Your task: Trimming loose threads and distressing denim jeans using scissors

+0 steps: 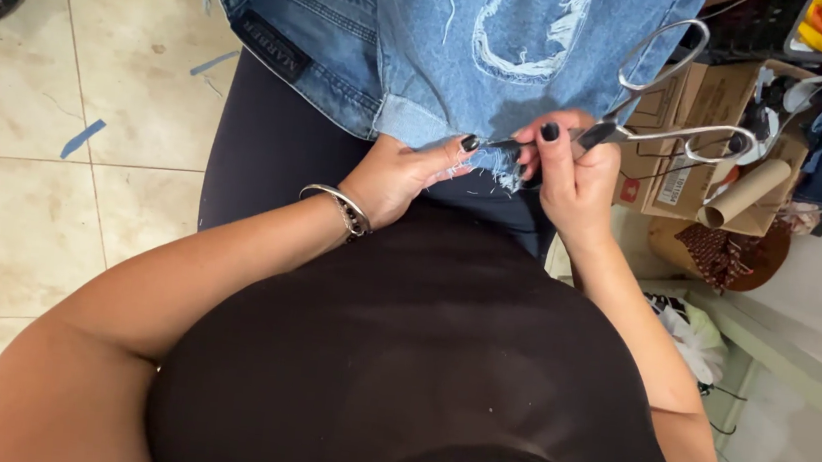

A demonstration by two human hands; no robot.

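Currently the blue denim garment lies across the person's lap, its frayed hem edge nearest the body. Left hand pinches that hem between thumb and fingers — bracelet on the wrist. Right hand is clenched around the closed blades of the metal scissors, handles pointing away, tips touching the frayed edge. Cardboard box with a cardboard tube sits just beside the right hand — tiled floor on the left
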